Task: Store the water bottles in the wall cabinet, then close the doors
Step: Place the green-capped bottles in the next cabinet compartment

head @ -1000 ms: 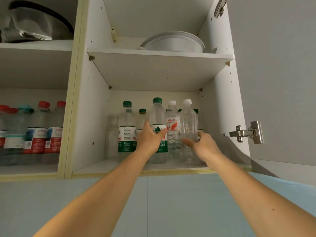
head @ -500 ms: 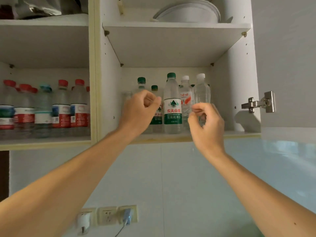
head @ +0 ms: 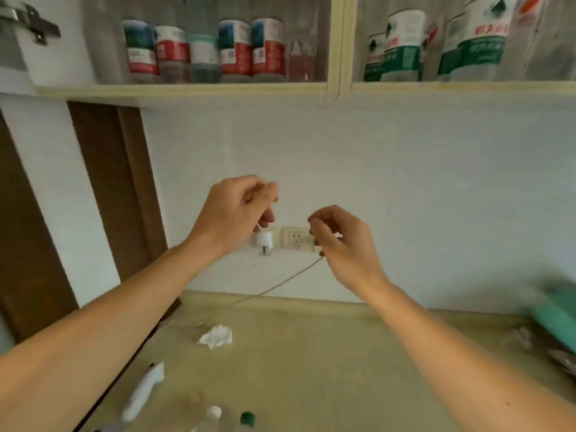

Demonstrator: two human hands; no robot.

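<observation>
- Below the wall cabinet [head: 187, 89], both hands hang empty, fingers loosely curled: left hand [head: 232, 215], right hand [head: 341, 244].
- 2 capped bottles [head: 213, 414] stand near, on the counter [head: 311, 353].

Clear plastic water bottles [head: 237, 48] with glossy printed labels, red, blue and green, stand in the wall cabinet [head: 336, 85], whose boards look smooth and matt, cream at the edges. A metal hinge [head: 34, 24] shines dully at top left. The wall [head: 436, 198] is pale, faintly glossy tile. Below, the surface [head: 327, 369] is matt beige, with crumpled white paper [head: 216, 336] and plastic bottle caps [head: 247, 417]. A dark wooden frame [head: 109, 182] stands at the left.
</observation>
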